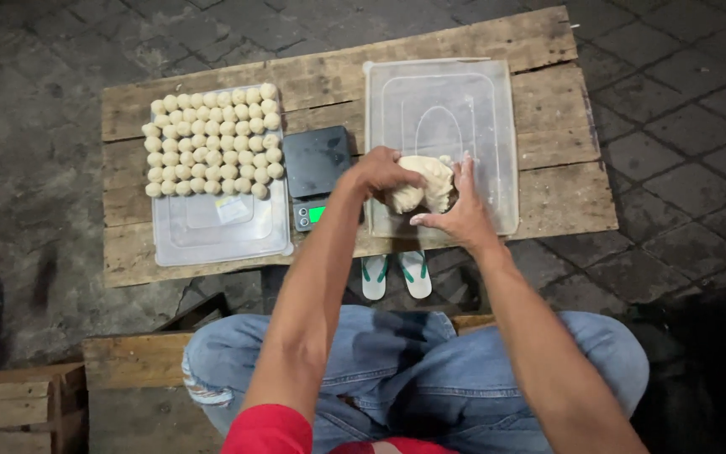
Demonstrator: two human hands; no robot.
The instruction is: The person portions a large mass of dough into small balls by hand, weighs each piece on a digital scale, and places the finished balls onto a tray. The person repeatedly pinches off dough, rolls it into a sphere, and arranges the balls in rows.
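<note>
Both hands were on the dough lump, which sat at the near edge of the right-hand clear tray on the wooden table. Left hand gripped the lump's left side from above, fingers curled. Right hand cupped its right and near side, fingers spread. The lump lay between them, long axis roughly left-right. Scale just left; left tray held dough balls in rows.

Small green-lit screen on black scale's front edge, just left of left-hand fingers; pale rectangular label on clear tray lid, farther left.
</note>
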